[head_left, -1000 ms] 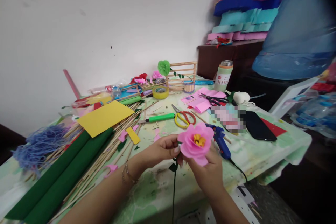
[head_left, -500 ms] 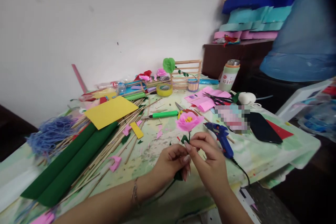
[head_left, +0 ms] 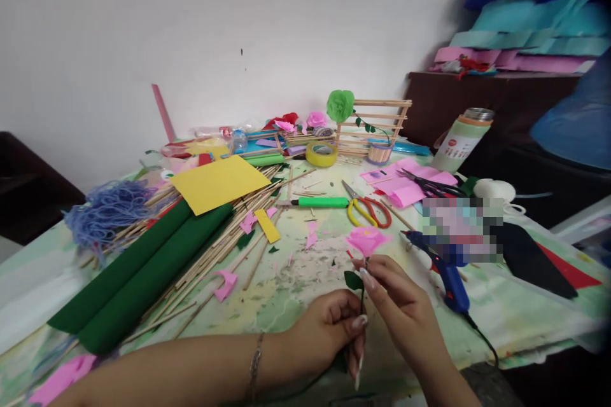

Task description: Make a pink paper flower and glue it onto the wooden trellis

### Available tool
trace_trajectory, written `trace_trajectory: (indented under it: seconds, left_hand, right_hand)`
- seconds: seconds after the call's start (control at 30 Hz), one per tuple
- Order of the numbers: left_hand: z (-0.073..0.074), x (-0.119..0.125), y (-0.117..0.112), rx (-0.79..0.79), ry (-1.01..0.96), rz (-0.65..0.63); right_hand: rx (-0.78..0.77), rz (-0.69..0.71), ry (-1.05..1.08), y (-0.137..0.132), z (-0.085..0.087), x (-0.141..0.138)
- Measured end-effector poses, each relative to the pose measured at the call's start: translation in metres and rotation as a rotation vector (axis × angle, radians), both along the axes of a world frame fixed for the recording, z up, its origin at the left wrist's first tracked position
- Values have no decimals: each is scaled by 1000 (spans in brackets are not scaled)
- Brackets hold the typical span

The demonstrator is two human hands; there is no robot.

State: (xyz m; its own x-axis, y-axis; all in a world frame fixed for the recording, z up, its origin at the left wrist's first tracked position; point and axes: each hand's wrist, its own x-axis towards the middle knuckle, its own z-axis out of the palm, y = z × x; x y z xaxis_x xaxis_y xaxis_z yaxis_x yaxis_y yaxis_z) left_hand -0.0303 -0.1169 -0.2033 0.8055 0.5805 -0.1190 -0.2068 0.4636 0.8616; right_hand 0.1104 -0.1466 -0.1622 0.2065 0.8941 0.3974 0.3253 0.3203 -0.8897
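Note:
A pink paper flower point(head_left: 366, 240) on a thin dark green stem stands upright between my hands near the table's front. My right hand point(head_left: 398, 299) pinches the stem just below the bloom, thumb against fingers. Lower down, my left hand point(head_left: 329, 327) is closed around the same stem. One dark green leaf point(head_left: 353, 280) sticks out to the left between the two grips. Beyond the bloom lie scissors point(head_left: 365, 206) with one yellow and one red handle. Right of my right hand rests a blue glue gun point(head_left: 446, 276) with a black cord.
Dark green paper rolls point(head_left: 143, 280), thin sticks point(head_left: 210, 261) and a yellow sheet point(head_left: 219, 183) cover the left side. A green-handled knife point(head_left: 319, 202) lies mid-table. Behind are yellow tape point(head_left: 321, 154), a small stick fence point(head_left: 377, 121) and a bottle point(head_left: 463, 140). A black phone point(head_left: 537, 257) lies right.
The view has turned left, so the table items sit further right. The left hand now grips lower on the stem, further from the right hand, and the leaf shows more fully.

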Motion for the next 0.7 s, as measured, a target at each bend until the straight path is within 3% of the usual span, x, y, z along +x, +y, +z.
trace_trajectory:
  seconds: [0.17,0.33,0.47,0.57,0.7]
  left_hand:
    - [-7,0,1,12,-60,-100]
    - [1,-3,-3,50,-5,-68]
    - [3,-2,-2,38,46,-39]
    - [0,-2,2,-11,16,-108]
    - [-4,-6,6,-90,-88,-119]
  right_hand:
    - [24,41,93,4,7,-7]
    - [-37,13,120,3,4,-16]
    - [-54,-34,14,1,-1,-17]
    - [-91,5,-78,0,2,-12]
    - [-179,31,-220,-18,6,17]
